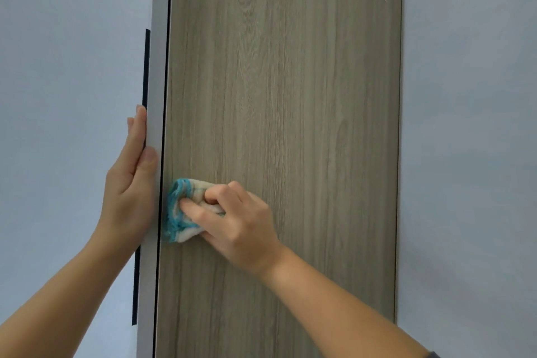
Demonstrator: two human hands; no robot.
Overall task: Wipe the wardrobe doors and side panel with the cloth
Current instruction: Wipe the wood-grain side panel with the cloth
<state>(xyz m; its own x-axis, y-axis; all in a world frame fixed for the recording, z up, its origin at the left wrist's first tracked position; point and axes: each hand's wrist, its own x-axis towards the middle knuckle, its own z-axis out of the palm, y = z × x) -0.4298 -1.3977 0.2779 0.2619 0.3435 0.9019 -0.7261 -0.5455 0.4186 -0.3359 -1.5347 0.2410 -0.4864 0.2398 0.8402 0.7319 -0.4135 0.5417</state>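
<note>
A tall wood-grain side panel [290,81] of the wardrobe fills the middle of the view. My right hand [235,218] grips a bunched white cloth with blue edging [181,206] and presses it against the panel near its left edge. My left hand [130,180] lies flat with straight fingers along the grey edge of the wardrobe door [158,67], thumb on the edge face. A dark handle strip [146,73] runs down the door's front; my left hand hides part of it.
Pale bluish walls lie to the left [66,67] and right [470,96] of the wardrobe. A narrow dark gap separates the door edge from the side panel.
</note>
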